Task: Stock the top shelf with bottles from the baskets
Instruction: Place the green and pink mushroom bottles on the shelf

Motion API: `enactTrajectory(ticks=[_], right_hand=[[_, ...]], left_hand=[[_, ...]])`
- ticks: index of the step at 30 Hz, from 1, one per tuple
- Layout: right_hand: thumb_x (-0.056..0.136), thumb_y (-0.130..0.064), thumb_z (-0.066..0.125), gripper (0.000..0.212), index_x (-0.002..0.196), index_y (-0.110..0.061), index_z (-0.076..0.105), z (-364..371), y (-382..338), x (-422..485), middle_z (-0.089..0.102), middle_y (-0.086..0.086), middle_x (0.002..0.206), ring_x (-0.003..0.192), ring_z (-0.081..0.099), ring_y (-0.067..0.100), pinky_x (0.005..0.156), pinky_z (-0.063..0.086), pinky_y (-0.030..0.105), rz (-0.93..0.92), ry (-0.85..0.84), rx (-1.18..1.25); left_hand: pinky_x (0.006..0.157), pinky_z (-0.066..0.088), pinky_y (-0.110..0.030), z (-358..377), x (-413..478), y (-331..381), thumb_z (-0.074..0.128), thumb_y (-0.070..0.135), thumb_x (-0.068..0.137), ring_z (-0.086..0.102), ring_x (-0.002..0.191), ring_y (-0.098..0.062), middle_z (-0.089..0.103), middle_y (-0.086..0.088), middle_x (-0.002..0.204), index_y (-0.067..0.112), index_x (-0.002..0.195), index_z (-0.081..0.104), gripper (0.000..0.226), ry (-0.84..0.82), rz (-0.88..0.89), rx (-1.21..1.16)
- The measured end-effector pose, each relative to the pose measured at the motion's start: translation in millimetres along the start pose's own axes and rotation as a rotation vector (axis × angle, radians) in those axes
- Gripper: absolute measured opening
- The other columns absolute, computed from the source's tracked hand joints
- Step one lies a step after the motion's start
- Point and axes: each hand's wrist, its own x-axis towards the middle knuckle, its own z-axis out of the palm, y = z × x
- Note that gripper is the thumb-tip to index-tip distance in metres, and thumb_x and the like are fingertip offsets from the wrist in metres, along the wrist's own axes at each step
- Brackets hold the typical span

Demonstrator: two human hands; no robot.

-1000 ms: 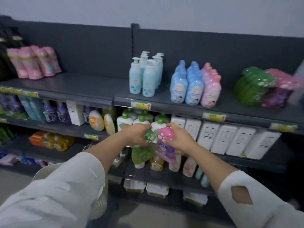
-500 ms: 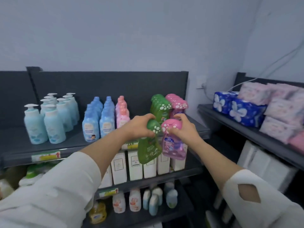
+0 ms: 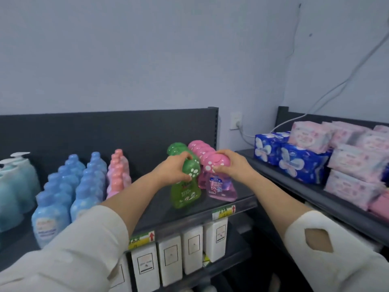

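Left hand: my left hand (image 3: 174, 168) is curled over the white-spotted cap of the green bottle (image 3: 185, 192) and grips it firmly.
Right hand: my right hand (image 3: 231, 165) wraps the spotted cap of the pink bottle (image 3: 221, 187) the same way.
Green bottle: see-through and filled with green liquid. It leans, with its base down at the top shelf (image 3: 160, 209), in front of the green row (image 3: 175, 146).
Pink bottle: filled with clear pink liquid and tilted, just right of the green one. Its base is at the shelf, in front of the pink row (image 3: 196, 145). I cannot tell whether either bottle fully rests.
Rest of top shelf: salmon bottles (image 3: 117, 171), blue bottles (image 3: 84, 186), pale pump bottles (image 3: 19, 180).
Shelf below: white boxes (image 3: 170, 262) side by side.
Side shelf (image 3: 294, 191): blue packs (image 3: 294, 163) beside stacked pink packs (image 3: 357, 161).
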Motion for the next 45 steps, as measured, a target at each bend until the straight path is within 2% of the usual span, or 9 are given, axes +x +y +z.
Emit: enactTrajectory(ticks=[4, 7, 10, 13, 16, 20, 30, 36, 45], right_hand=[[0.081, -0.018, 0.072, 0.051, 0.128, -0.019, 0.051, 4, 25, 28, 0.056, 0.010, 0.126, 0.111, 0.057, 0.026, 0.093, 0.050, 0.040, 0.002, -0.063, 0.045], [0.084, -0.017, 0.069, 0.051, 0.131, -0.022, 0.049, 8, 46, 44, 0.052, 0.010, 0.128, 0.110, 0.056, 0.024, 0.088, 0.052, 0.032, -0.022, -0.183, 0.088], [0.088, -0.016, 0.065, 0.051, 0.135, -0.020, 0.045, 5, 65, 59, 0.048, 0.009, 0.130, 0.110, 0.053, 0.020, 0.081, 0.050, 0.019, -0.046, -0.260, 0.104], [0.091, -0.022, 0.062, 0.051, 0.138, -0.025, 0.043, 2, 81, 74, 0.041, 0.010, 0.130, 0.120, 0.047, 0.025, 0.097, 0.044, 0.029, -0.073, -0.274, -0.029], [0.085, -0.037, 0.067, 0.065, 0.142, -0.031, 0.037, 5, 90, 86, 0.039, 0.008, 0.130, 0.123, 0.041, 0.027, 0.106, 0.036, 0.039, -0.132, -0.223, -0.274], [0.075, -0.045, 0.073, 0.078, 0.141, -0.033, 0.034, 15, 92, 92, 0.041, -0.002, 0.141, 0.122, 0.044, 0.026, 0.101, 0.041, 0.045, -0.259, -0.199, -0.433], [0.076, -0.031, 0.076, 0.073, 0.138, -0.026, 0.039, -2, 102, 99, 0.047, 0.002, 0.130, 0.116, 0.048, 0.022, 0.096, 0.043, 0.035, -0.343, -0.267, -0.369], [0.075, -0.035, 0.076, 0.076, 0.140, -0.028, 0.037, -1, 104, 100, 0.043, 0.003, 0.128, 0.115, 0.048, 0.023, 0.096, 0.046, 0.038, -0.319, -0.282, -0.349], [0.080, -0.026, 0.074, 0.072, 0.141, -0.024, 0.035, -7, 102, 97, 0.041, 0.003, 0.130, 0.117, 0.048, 0.021, 0.098, 0.047, 0.038, -0.325, -0.348, -0.296]], left_hand=[[0.074, 0.043, -0.027, 19, 24, -9, 0.071, 0.018, 0.078, 0.052, 0.088, -0.018, 0.051, 0.000, 0.103, 0.016, 0.129, 0.042, 0.059, -0.012, -0.026, -0.045], [0.085, 0.048, -0.030, 33, 39, -11, 0.071, 0.019, 0.079, 0.054, 0.098, -0.017, 0.055, -0.003, 0.115, 0.019, 0.130, 0.043, 0.058, -0.035, -0.043, -0.059], [0.098, 0.043, -0.031, 41, 50, -11, 0.068, 0.020, 0.082, 0.050, 0.116, -0.020, 0.050, -0.005, 0.131, 0.020, 0.136, 0.041, 0.060, -0.041, -0.033, 0.003], [0.103, 0.040, -0.036, 45, 56, -11, 0.062, 0.029, 0.086, 0.038, 0.128, -0.022, 0.039, -0.002, 0.137, 0.024, 0.144, 0.032, 0.065, -0.025, -0.022, 0.219], [0.101, 0.040, -0.039, 47, 57, -12, 0.063, 0.037, 0.083, 0.036, 0.126, -0.023, 0.037, 0.000, 0.136, 0.030, 0.145, 0.029, 0.071, 0.006, -0.040, 0.323], [0.100, 0.041, -0.037, 49, 58, -12, 0.072, 0.030, 0.074, 0.040, 0.122, -0.021, 0.042, 0.001, 0.132, 0.026, 0.139, 0.036, 0.074, 0.026, -0.066, 0.234], [0.098, 0.039, -0.031, 57, 64, -6, 0.072, 0.021, 0.075, 0.041, 0.120, -0.017, 0.046, 0.002, 0.127, 0.026, 0.135, 0.043, 0.066, 0.081, -0.076, 0.141], [0.102, 0.040, -0.038, 59, 66, -8, 0.071, 0.022, 0.078, 0.041, 0.122, -0.019, 0.045, 0.002, 0.131, 0.027, 0.138, 0.039, 0.068, 0.063, -0.104, 0.159], [0.102, 0.038, -0.035, 63, 62, -1, 0.071, 0.020, 0.079, 0.041, 0.124, -0.019, 0.045, 0.001, 0.132, 0.025, 0.139, 0.040, 0.068, 0.096, -0.133, 0.158]])
